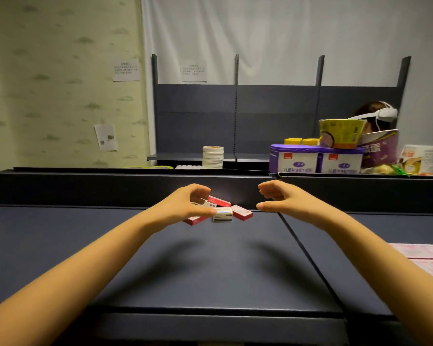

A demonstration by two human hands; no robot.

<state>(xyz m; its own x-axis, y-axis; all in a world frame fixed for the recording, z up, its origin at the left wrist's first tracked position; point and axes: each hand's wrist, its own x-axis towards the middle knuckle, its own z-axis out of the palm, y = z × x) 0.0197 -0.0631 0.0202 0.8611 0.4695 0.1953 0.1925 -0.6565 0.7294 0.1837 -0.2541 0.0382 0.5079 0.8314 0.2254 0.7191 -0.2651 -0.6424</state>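
My 2 bare forearms lie nearest, entering from the bottom corners over the dark blue matte worktop (210, 270).

Heap: at the far end of the worktop, against the raised dark back ledge (135, 188), sit at least 5 small flat cardboard boxes.
- right red-and-white box (243, 213), at the heap's right edge
- tilted red-and-white box (220, 201), at the back
- low red-and-white box (194, 220), half hidden under my left hand
- white box with a blue stripe (222, 214), front and centre
- small white box (206, 203), in the gap between my left fingers and thumb

Left grip (183, 208): the fingers are curled over the left side of the heap and the thumb is low. I cannot tell whether the pads touch the small white box or only cage it.

Right grip (283, 199): the fingers are loosely curved and hold nothing. It is just right of the heap and apart from it, with the right red-and-white box nearest, below and left of the thumb tip.

Judgement: the step in hand is gathering the heap from both sides.
- Bring the right grip in level with the left.
- Keep both thumbs low on the worktop and use the ledge as a backstop.
- Squeeze gently, since the boxes look light and slick and the tilted one could slide off.
- If the heap splays, lift 1 box at a time.
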